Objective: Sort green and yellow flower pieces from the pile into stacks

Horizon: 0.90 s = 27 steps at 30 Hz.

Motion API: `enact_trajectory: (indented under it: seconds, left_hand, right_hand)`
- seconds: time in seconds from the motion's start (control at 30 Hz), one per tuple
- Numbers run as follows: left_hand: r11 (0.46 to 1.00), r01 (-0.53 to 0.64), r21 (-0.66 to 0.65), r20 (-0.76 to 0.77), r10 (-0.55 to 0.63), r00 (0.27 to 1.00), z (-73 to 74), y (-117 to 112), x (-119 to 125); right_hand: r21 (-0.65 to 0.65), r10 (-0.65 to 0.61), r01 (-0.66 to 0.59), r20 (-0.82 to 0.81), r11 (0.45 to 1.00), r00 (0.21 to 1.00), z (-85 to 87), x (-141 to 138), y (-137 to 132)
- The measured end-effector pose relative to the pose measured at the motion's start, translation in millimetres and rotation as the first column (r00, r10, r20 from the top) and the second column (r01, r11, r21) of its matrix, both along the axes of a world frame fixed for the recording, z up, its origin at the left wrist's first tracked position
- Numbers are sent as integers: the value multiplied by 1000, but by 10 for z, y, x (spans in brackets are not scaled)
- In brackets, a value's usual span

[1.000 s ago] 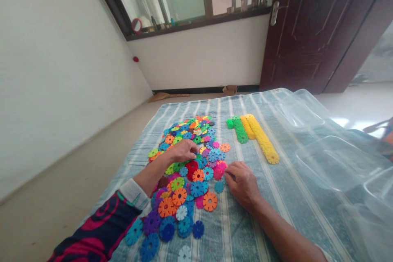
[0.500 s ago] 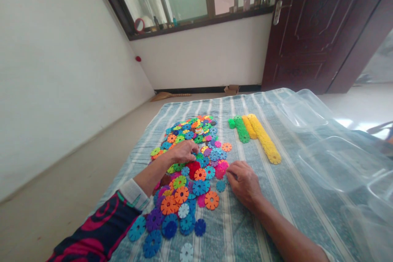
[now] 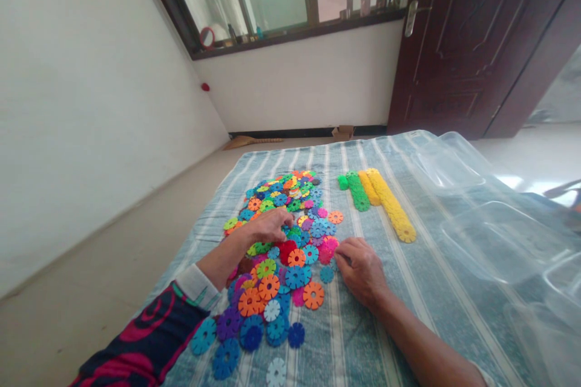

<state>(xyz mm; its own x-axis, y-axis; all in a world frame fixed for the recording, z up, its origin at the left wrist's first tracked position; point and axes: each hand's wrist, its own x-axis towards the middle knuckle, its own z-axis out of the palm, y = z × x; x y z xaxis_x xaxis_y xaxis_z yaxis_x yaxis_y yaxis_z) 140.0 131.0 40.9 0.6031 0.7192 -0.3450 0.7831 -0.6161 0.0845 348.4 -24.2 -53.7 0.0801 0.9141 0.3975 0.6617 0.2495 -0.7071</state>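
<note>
A loose heap of flat, notched plastic discs (image 3: 297, 276) in many colours lies spread over the striped cloth. My left hand (image 3: 272, 225) reaches into the middle of this heap, its fingers bent down and drawn together among the discs; whatever they pinch is hidden. Just right of the heap rests my right hand (image 3: 361, 267), its fingers curled closed beside a pink disc (image 3: 327, 249). I cannot make out anything in its grip. Beyond it lie overlapping rows of sorted discs: a long yellow row (image 3: 393, 208), a shorter orange-yellow row (image 3: 370, 188), a green row (image 3: 358, 191) and a small bright green stack (image 3: 343, 182).
Several clear plastic boxes (image 3: 503, 242) stand along the right side of the cloth-covered surface (image 3: 408, 308). Past its far edge are a broom (image 3: 252, 142) and a small cardboard box (image 3: 342, 132) on the floor, a window ledge with bottles, and a dark red door (image 3: 454, 42).
Hardly anything differs. My left hand stays in the heap with its fingers slightly shifted, and my right hand keeps its place; the view has moved very slightly.
</note>
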Motion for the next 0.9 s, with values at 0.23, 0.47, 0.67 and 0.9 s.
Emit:
enact_trajectory:
  seconds: [0.23,0.47,0.67,0.9]
  left_hand:
    - [997,-8,-83,146,20,989,30,90,-162]
    - [998,-59,2,33,59,998,1,85,-199]
    - [992,-112,60,51,109,993,-10,136,-271]
    - [991,-132,33,143,126,982,160,219,-288]
  right_hand:
    - [5,-3,3,-6,1000,1000,5,-4,1]
    - [8,-2,2,-15,1000,1000,3,-5,7]
    - [13,-14,14,-4,1000,1000,32,-17,11]
    - [25,-34,34,-4,999,999,21,-30,39]
